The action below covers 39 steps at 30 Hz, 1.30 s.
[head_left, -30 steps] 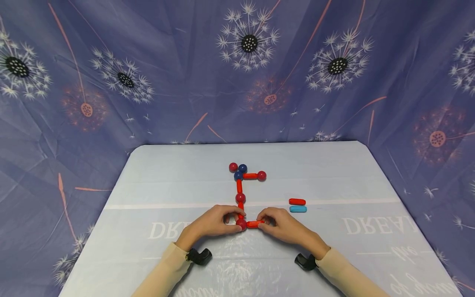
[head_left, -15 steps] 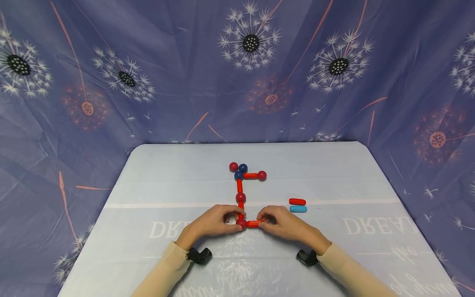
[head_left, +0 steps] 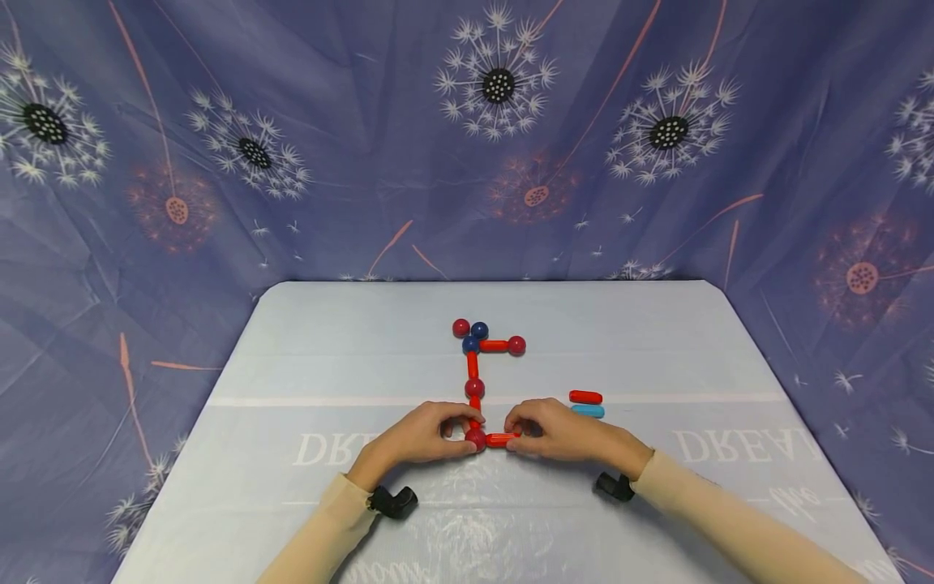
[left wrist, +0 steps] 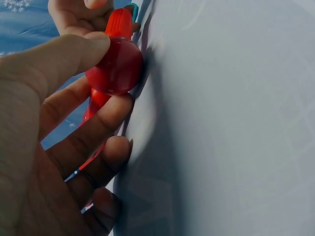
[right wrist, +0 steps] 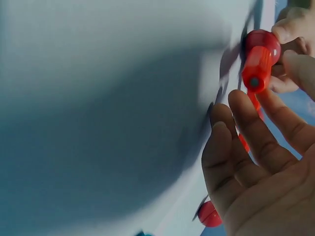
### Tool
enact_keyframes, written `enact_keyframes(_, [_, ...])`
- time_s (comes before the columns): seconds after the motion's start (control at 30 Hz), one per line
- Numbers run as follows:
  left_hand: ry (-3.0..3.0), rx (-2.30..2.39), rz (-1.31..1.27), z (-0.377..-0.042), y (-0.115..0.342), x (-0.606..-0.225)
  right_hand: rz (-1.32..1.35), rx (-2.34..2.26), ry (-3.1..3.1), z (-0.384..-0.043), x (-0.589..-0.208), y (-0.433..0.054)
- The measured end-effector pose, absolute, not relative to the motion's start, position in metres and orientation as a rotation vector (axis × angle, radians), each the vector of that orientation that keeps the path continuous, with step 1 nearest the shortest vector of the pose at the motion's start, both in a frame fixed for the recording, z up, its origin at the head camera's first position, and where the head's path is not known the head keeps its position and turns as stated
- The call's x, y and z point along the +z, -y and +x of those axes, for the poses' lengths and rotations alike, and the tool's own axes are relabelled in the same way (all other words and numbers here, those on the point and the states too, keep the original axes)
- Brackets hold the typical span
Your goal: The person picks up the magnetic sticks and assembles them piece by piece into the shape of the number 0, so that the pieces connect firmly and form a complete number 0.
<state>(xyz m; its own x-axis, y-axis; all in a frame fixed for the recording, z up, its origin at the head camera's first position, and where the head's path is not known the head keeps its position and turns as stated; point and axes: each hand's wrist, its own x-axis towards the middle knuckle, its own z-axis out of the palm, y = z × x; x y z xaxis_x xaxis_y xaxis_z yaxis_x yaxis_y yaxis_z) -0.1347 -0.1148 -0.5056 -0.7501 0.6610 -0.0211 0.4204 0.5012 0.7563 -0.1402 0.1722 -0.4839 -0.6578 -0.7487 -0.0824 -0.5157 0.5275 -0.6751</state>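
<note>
My left hand (head_left: 421,434) pinches a red ball (left wrist: 115,66) between thumb and fingers. This ball joins two red magnetic rods at a corner: one rod (head_left: 475,411) runs away from me, the other (right wrist: 258,68) points right. My right hand (head_left: 554,430) is at the right rod's free end, whose dull metal tip shows in the right wrist view. There the thumb (right wrist: 300,71) stands beside the rod with a gap, while the index fingertip is right at its underside. Further up the chain are a red ball (head_left: 474,388), a rod (head_left: 473,365) and a blue ball (head_left: 470,345).
From the blue ball a red rod (head_left: 494,346) leads to a red ball (head_left: 516,345). Behind it sit another red ball (head_left: 460,328) and blue ball (head_left: 479,330). A loose red rod (head_left: 586,397) and light-blue rod (head_left: 589,411) lie beyond my right hand on the covered table (head_left: 328,341).
My right wrist and forearm have swung outward and a little up, with the fingers staying near the rod end. My left hand and the chain hold their place.
</note>
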Motion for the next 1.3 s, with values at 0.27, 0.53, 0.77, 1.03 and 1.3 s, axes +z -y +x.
enact_keyframes(0.27, [-2.442, 1.104, 0.914, -0.135, 0.115, -0.506, -1.04, -0.773, -2.427, -0.163, -0.476, -0.176])
enact_keyframes(0.53, [-2.436, 1.107, 0.893, -0.135, 0.115, -0.505, -1.088, -0.731, -2.472, -0.193, -0.463, -0.172])
enact_keyframes(0.77, [-2.435, 1.12, 0.908, -0.135, 0.114, -0.506, -1.055, -0.731, -2.511, -0.222, -0.454, -0.165])
enact_keyframes(1.03, [-2.431, 1.127, 0.89, -0.135, 0.114, -0.508, -0.992, -0.743, -2.578, -0.248, -0.445, -0.154])
enact_keyframes(1.3, [-2.436, 1.118, 0.903, -0.136, 0.115, -0.509, -0.935, -0.785, -2.593, -0.271, -0.446, -0.143])
